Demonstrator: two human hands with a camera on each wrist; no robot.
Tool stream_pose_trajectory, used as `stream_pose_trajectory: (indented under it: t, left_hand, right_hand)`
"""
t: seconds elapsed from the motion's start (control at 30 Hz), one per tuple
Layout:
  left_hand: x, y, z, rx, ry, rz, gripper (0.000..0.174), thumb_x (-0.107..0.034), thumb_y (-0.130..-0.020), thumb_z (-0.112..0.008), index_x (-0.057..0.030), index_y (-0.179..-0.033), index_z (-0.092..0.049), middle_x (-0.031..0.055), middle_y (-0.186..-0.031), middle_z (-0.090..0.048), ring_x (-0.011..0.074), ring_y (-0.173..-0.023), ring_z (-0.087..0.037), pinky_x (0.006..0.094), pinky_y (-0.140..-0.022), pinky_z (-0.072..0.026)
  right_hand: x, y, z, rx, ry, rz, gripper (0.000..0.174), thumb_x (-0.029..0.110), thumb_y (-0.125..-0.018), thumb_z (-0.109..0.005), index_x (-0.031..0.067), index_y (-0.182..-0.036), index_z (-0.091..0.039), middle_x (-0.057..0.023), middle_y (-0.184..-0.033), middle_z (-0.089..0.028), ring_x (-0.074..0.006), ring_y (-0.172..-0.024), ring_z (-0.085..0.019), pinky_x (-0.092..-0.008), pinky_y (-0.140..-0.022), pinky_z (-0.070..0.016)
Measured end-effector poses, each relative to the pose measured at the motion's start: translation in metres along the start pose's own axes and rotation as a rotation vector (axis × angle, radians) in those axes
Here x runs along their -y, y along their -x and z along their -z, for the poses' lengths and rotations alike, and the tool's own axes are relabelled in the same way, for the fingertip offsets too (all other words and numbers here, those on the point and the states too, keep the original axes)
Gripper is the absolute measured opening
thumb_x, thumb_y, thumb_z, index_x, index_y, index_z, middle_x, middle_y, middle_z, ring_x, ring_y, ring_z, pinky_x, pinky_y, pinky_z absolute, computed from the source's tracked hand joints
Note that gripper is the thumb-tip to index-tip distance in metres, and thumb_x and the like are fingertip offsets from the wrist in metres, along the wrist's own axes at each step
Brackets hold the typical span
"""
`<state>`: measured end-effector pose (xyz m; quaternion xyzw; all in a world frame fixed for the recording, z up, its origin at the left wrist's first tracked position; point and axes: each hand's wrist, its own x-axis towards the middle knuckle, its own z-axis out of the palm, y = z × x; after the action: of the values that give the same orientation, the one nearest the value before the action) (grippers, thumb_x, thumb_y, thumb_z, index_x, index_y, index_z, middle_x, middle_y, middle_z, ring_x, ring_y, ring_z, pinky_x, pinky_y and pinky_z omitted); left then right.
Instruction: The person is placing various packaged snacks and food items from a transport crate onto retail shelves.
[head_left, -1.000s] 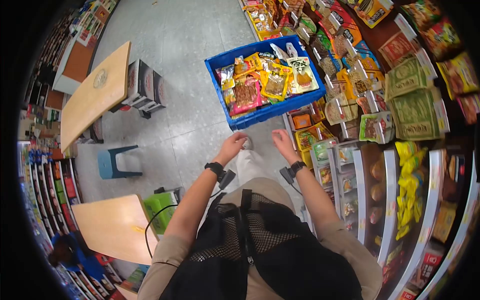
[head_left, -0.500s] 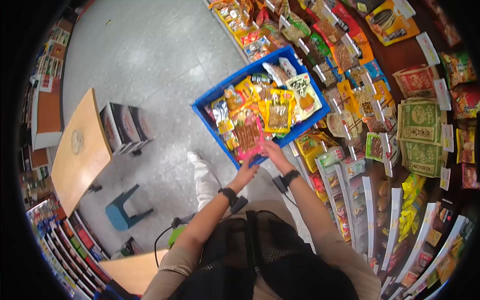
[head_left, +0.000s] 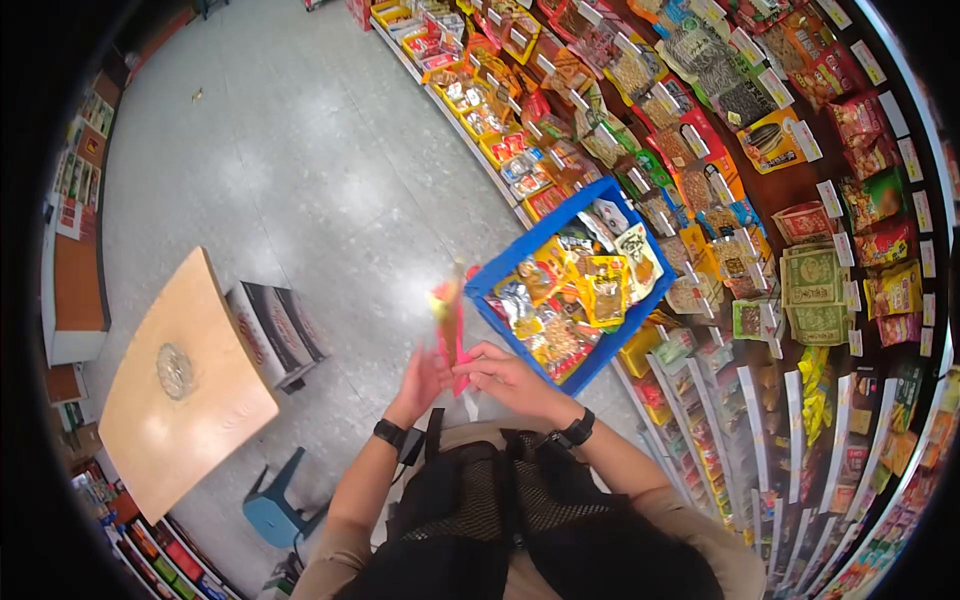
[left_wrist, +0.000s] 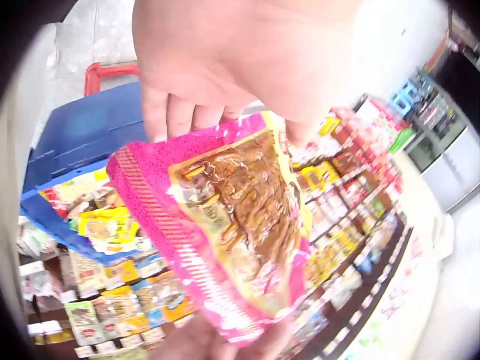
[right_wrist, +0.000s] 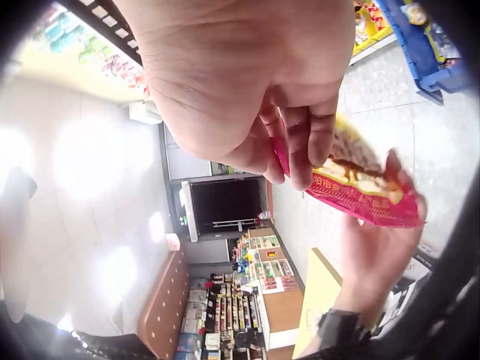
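Your left hand (head_left: 420,380) & right hand (head_left: 510,380) hold the packet (head_left: 450,320) just left of the crate (head_left: 605,358); snack packs (head_left: 575,300) lie in it. Shelves (head_left: 760,300) stand right of crate, table (head_left: 180,390) & stool (head_left: 275,510) well left.

Aisle of a grocery shop: shelves (head_left: 760,200) rise in tiers down one side, packed with bright bags of snacks behind rows of white price tags (head_left: 828,198), and a blue crate (head_left: 628,342) heaped with more packets sits just beside them. Across the grey tiled floor (head_left: 300,150) are a wooden table (head_left: 180,390), a blue stool (head_left: 270,510) and further stocked racks (head_left: 75,180) along the far side
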<state>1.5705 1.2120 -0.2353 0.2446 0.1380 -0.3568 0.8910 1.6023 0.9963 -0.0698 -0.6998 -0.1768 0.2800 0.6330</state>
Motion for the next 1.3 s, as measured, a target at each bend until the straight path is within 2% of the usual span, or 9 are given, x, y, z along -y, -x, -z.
stream_pose_trajectory:
  t: [0.13, 0.23, 0.33, 0.5, 0.6, 0.73, 0.9, 1.03, 1.3]
  left_hand:
    - [-0.092, 0.037, -0.015, -0.169, 0.104, -0.343, 0.052, -0.041, -0.103, -0.041, -0.0037, -0.140, -0.040, 0.0132, -0.138, -0.052, 0.0265, -0.123, -0.054, 0.0457, -0.107, -0.0383]
    - [-0.128, 0.045, 0.005, -0.162, 0.060, -0.400, 0.046, -0.030, -0.102, -0.048, -0.0017, -0.138, -0.043, 0.0114, -0.138, -0.053, 0.0232, -0.128, -0.050, 0.0413, -0.109, -0.0381]
    - [-0.149, 0.037, 0.013, -0.225, -0.048, -0.400, 0.041, -0.025, -0.102, -0.050, -0.0018, -0.136, -0.046, 0.0104, -0.137, -0.054, 0.0208, -0.125, -0.053, 0.0374, -0.107, -0.0411]
    - [-0.220, 0.010, 0.000, -0.286, -0.171, -0.443, 0.042, -0.026, -0.101, -0.052, -0.0017, -0.135, -0.047, 0.0098, -0.136, -0.055, 0.0207, -0.121, -0.055, 0.0376, -0.103, -0.0434]
    - [-0.298, -0.019, 0.012, -0.336, -0.339, -0.366, 0.040, -0.026, -0.101, -0.053, -0.0011, -0.131, -0.052, 0.0085, -0.127, -0.061, 0.0186, -0.113, -0.060, 0.0342, -0.098, -0.0459]
    - [-0.382, -0.052, 0.005, -0.369, -0.501, -0.341, 0.038, -0.026, -0.101, -0.053, 0.0001, -0.128, -0.054, 0.0080, -0.121, -0.064, 0.0163, -0.110, -0.061, 0.0324, -0.097, -0.0463]
    - [-0.490, -0.121, -0.020, -0.402, -0.512, -0.414, 0.032, -0.026, -0.100, -0.055, -0.0031, -0.122, -0.059, 0.0035, -0.113, -0.066, 0.0113, -0.100, -0.063, 0.0289, -0.089, -0.0493]
    - [-0.537, -0.171, -0.002, -0.309, -0.624, -0.351, 0.038, -0.029, -0.100, -0.054, 0.0013, -0.122, -0.059, 0.0083, -0.114, -0.066, 0.0153, -0.103, -0.063, 0.0318, -0.092, -0.0480]
    - [-0.659, -0.277, 0.013, -0.358, -0.672, -0.229, 0.027, -0.028, -0.098, -0.058, -0.0036, -0.097, -0.069, -0.0038, -0.080, -0.064, 0.0037, -0.066, -0.053, 0.0215, -0.059, -0.0401]
  right_hand:
    - [0.015, -0.041, -0.010, 0.017, 0.142, 0.061, 0.027, 0.014, -0.095, -0.058, 0.0036, -0.119, -0.065, -0.0073, -0.110, -0.057, -0.0170, -0.100, -0.058, -0.0298, -0.083, -0.0480]
    - [0.005, -0.069, -0.010, 0.027, 0.094, 0.086, 0.027, 0.018, -0.095, -0.060, 0.0041, -0.117, -0.067, -0.0056, -0.103, -0.063, -0.0149, -0.094, -0.060, -0.0281, -0.079, -0.0486]
    - [-0.007, -0.095, -0.008, -0.014, -0.101, -0.148, 0.026, 0.018, -0.096, -0.059, 0.0041, -0.116, -0.068, -0.0025, -0.097, -0.064, -0.0120, -0.086, -0.061, -0.0269, -0.076, -0.0494]
    - [-0.018, -0.176, -0.001, -0.220, -0.293, -0.087, 0.055, 0.013, -0.094, -0.064, 0.0072, -0.143, -0.041, -0.0047, -0.108, -0.063, -0.0092, -0.093, -0.060, -0.0253, -0.079, -0.0500]
    - [-0.018, -0.274, 0.017, -0.186, -0.560, -0.044, 0.052, 0.015, -0.094, -0.065, 0.0031, -0.139, -0.043, -0.0064, -0.113, -0.062, -0.0096, -0.099, -0.059, -0.0261, -0.083, -0.0503]
    - [0.012, -0.371, 0.058, -0.132, -0.537, -0.008, 0.036, 0.016, -0.095, -0.063, -0.0004, -0.125, -0.052, -0.0070, -0.114, -0.063, -0.0097, -0.099, -0.060, -0.0283, -0.084, -0.0513]
    - [0.045, -0.479, 0.123, -0.244, -0.414, 0.024, 0.026, 0.016, -0.096, -0.062, 0.0013, -0.116, -0.058, -0.0046, -0.093, -0.068, -0.0086, -0.089, -0.062, -0.0238, -0.074, -0.0490]
    - [0.070, -0.540, 0.156, -0.311, -0.120, -0.013, 0.028, 0.020, -0.096, -0.063, -0.0003, -0.114, -0.061, -0.0052, -0.102, -0.069, -0.0090, -0.093, -0.062, -0.0265, -0.081, -0.0502]
    - [0.059, -0.653, 0.208, -0.422, -0.203, -0.069, 0.029, 0.020, -0.096, -0.062, -0.0002, -0.117, -0.061, -0.0030, -0.104, -0.068, -0.0077, -0.095, -0.061, -0.0267, -0.084, -0.0501]
